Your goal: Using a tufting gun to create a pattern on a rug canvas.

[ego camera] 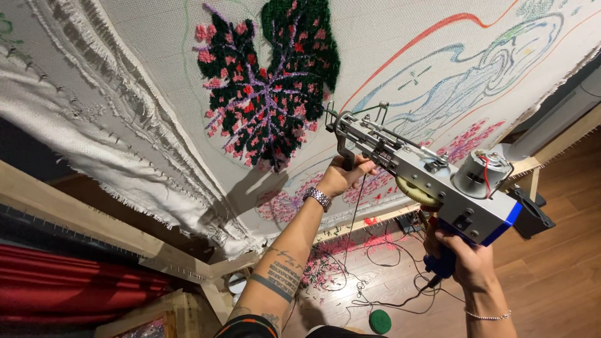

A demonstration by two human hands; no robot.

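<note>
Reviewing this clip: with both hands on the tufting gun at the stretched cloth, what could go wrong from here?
The left hand grips the front handle of the tufting gun, close to the needle end; a slip could bring fingers near it. A dark yarn strand hangs loose past the left wrist and could snag. The cable loops across the wood floor among yarn scraps, below the right hand, a likely trip or tangle hazard.
</note>
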